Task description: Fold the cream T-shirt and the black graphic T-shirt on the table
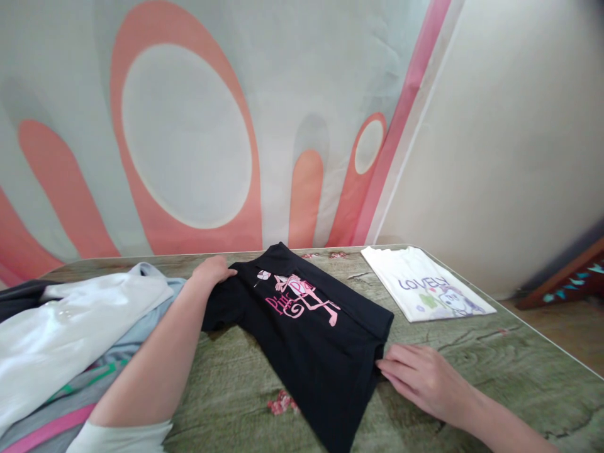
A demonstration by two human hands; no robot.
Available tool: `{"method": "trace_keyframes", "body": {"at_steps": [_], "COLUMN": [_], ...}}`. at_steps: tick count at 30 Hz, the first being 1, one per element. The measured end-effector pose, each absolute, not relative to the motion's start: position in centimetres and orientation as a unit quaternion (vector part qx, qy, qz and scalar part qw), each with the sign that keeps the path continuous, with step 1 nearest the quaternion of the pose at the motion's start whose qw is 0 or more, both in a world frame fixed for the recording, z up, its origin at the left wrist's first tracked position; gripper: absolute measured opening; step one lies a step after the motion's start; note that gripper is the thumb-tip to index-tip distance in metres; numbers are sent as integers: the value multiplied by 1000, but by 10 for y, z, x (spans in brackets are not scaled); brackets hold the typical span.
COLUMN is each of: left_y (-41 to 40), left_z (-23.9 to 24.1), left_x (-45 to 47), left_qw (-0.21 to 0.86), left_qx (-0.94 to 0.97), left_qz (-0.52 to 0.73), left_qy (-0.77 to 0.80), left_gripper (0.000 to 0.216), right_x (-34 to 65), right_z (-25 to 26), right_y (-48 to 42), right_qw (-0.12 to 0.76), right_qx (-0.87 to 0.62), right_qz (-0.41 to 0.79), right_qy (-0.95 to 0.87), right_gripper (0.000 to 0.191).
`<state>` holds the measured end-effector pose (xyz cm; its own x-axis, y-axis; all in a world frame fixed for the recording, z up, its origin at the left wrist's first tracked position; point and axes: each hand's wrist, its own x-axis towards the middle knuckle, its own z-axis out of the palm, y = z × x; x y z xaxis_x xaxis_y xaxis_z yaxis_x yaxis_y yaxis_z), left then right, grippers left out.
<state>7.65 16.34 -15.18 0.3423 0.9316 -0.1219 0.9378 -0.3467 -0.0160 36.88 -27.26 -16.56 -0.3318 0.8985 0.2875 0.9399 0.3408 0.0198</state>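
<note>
A black T-shirt point(306, 340) with a pink cartoon print lies across the table, its far side folded over so that part of the print is covered. My left hand point(214, 270) is at the shirt's shoulder, near the collar and sleeve, with fingers closed on the cloth. At the bottom hem, my right hand point(415, 374) pinches the black fabric between thumb and fingers. The short sleeve nearest me spreads out below my left hand.
A white T-shirt point(425, 286) lettered LOVELY lies folded at the right of the wood-patterned table point(226, 390). Several loose garments point(85, 327), white, grey and blue, are heaped at the left. Behind the table stands a wall point(274, 94) with coral shapes.
</note>
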Motion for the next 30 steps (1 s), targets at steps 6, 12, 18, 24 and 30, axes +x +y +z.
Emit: {"method": "trace_keyframes", "body": {"at_steps": [6, 12, 18, 24, 30], "left_y": [166, 162, 145, 77, -77], "left_z": [-149, -156, -158, -123, -106], "left_x": [71, 78, 88, 126, 173], "left_qw": [25, -5, -27, -110, 97], "left_qx": [832, 836, 841, 868, 991], "left_qz": [-87, -41, 18, 91, 37], "left_qy": [547, 548, 541, 476, 83], "left_gripper": [18, 21, 28, 28, 23], "right_x": [383, 383, 380, 380, 408], "right_z": [-173, -171, -158, -141, -157], "right_y": [-268, -262, -269, -274, -254], "right_qw": [88, 67, 51, 184, 328], "right_qx": [-596, -600, -596, -611, -720], "right_qz": [-133, -138, -108, 11, -4], "right_qy": [-787, -785, -794, -770, -612], "right_gripper": [22, 21, 18, 17, 21]}}
